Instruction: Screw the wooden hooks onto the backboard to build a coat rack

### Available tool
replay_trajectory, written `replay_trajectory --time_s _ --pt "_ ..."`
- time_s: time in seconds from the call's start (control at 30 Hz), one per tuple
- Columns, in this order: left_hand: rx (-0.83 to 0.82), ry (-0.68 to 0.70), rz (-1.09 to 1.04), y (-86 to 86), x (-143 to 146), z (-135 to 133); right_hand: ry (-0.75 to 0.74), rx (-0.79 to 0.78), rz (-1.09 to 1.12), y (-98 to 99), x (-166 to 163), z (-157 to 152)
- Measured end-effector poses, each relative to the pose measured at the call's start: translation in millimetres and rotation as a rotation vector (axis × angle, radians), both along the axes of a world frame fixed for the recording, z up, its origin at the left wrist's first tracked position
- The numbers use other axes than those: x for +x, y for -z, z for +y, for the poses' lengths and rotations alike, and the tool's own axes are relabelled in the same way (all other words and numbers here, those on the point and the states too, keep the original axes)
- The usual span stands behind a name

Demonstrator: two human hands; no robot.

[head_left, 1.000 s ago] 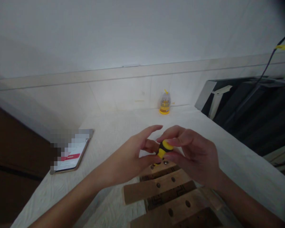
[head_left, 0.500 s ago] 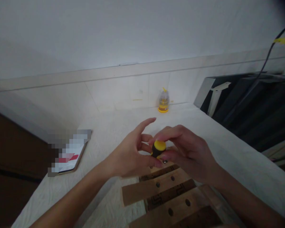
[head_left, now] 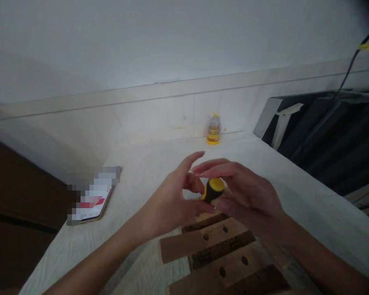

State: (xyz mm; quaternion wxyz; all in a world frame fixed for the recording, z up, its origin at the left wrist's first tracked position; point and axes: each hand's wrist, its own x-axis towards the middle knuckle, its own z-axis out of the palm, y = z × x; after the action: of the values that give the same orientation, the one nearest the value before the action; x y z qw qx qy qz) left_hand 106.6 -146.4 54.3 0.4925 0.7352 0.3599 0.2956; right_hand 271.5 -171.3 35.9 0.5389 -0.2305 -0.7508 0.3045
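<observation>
A screwdriver with a black and yellow handle (head_left: 213, 190) stands upright, slightly tilted, above a wooden piece, its yellow cap towards me. My left hand (head_left: 180, 200) pinches the lower part of the handle between thumb and fingers, with the index finger raised. My right hand (head_left: 246, 192) curves around the handle from the right, thumb against its side. Below lie several wooden slats (head_left: 184, 246) with dark round screw heads or holes, fixed across a dark carved wooden base (head_left: 210, 253). The screwdriver's tip is hidden by my fingers.
A phone (head_left: 95, 203) with a lit, blurred screen lies on the white cloth (head_left: 141, 164) at left. A clear tapered container with a yellow base (head_left: 213, 131) stands by the wall. Dark panels with a pale bracket (head_left: 283, 125) lean at right; a black cable (head_left: 350, 67) hangs there.
The screwdriver handle has tilted a little and shifted right. My right fingers have loosened and shifted around it. The left hand keeps its pinch, and the view has moved slightly.
</observation>
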Motion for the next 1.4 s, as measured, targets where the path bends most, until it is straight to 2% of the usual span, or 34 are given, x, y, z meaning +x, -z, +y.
replay_trajectory --time_s 0.1,0.2,0.27,0.33,0.43,0.5,0.57,0.63,0.7,0.77,0.83,0.93,1.07,1.17,1.27,1.4 --pt "-0.163 0.062 -0.03 -4.9 -7.2 6.3 -0.037 -0.018 -0.101 -3.9 0.4 -1.6" --pt "-0.242 0.145 -0.006 -9.5 -13.2 8.2 0.017 0.02 -0.026 -2.6 -2.0 -0.1" --pt "-0.237 0.199 0.025 -10.5 -14.3 6.2 0.037 0.043 0.048 0.4 -4.0 1.5" --pt "-0.187 0.196 0.045 -10.0 -12.3 2.1 0.101 0.036 0.097 3.4 -5.2 2.5" --pt "-0.03 0.074 0.093 -8.0 -6.2 -4.5 0.166 0.036 0.116 4.9 -4.6 1.8" --pt "0.087 0.015 0.122 -7.4 -3.0 -6.9 0.098 0.056 0.091 3.8 -3.3 -0.1" --pt "0.137 0.018 0.121 -8.0 -2.7 -6.3 -0.003 0.042 0.053 2.4 -1.8 -2.3" --pt "0.074 0.059 0.079 -9.3 -5.7 -2.5 -0.078 -0.011 0.023 2.0 -0.7 -3.5" --pt "-0.061 0.122 0.016 -10.1 -10.6 3.4 -0.103 -0.046 0.015 2.6 -0.3 -3.0" --pt "-0.188 0.197 -0.039 -9.4 -15.1 9.0 -0.07 -0.026 0.028 3.4 -0.7 -0.7" --pt "-0.247 0.261 -0.059 -7.4 -17.0 11.5 -0.003 0.019 0.025 3.8 -1.7 2.1" --pt "-0.172 0.256 -0.079 -3.5 -13.0 7.8 0.051 0.072 0.015 4.1 -3.2 5.4" --pt "0.011 0.077 -0.035 0.1 -1.9 -0.8 0.112 0.071 0.096 6.5 -3.0 5.3" --pt "0.054 0.056 -0.007 1.0 0.1 -0.5 0.03 0.004 0.118 8.3 -1.3 2.3" --pt "-0.087 0.122 -0.094 0.4 -5.8 6.7 -0.062 -0.085 0.064 8.6 -0.5 0.3" --pt "-0.26 0.244 -0.159 -0.7 -14.3 15.7 0.046 -0.069 0.059 5.4 -2.0 2.8"
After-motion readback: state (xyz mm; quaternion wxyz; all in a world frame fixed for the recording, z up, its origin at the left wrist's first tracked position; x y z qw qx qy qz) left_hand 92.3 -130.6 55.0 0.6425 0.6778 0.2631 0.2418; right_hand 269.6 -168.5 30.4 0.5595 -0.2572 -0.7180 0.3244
